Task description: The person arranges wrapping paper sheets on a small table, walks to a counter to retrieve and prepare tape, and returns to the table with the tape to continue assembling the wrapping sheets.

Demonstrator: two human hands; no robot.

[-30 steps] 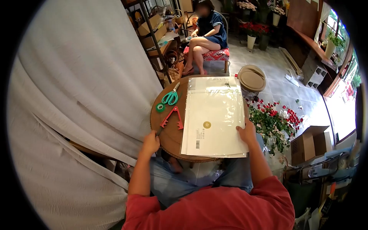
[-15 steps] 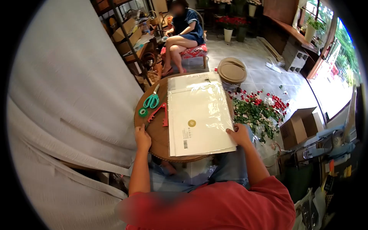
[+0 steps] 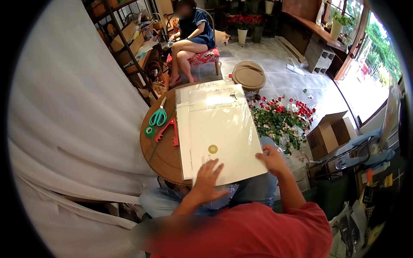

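A stack of flat white paper packs in clear plastic (image 3: 228, 129) covers much of the round wooden table (image 3: 165, 165). The top pack, marked with a gold round sticker (image 3: 213, 149), is offset from the one beneath and overhangs the front edge. My left hand (image 3: 206, 182) is over its lower edge, fingers spread. At the right edge my right hand (image 3: 275, 161) holds the pack, thumb on top; its other fingers are partly hidden. Left of the stack are teal-handled scissors (image 3: 158, 117), a green tape roll (image 3: 149, 131), a red toothed tool (image 3: 167, 132) and a thin green stem (image 3: 155, 149).
Cut red and pink roses (image 3: 282, 118) lie on the floor to the right, beside an open cardboard box (image 3: 331, 135). A lidded brown bin (image 3: 248, 76) stands behind the table. Another person (image 3: 193, 38) sits beyond; a pale curtain (image 3: 77, 120) hangs at left.
My left hand has left the thin green stem at the table's left side and moved right to the packs. The top pack has slid toward me and turned slightly. The view has shifted.
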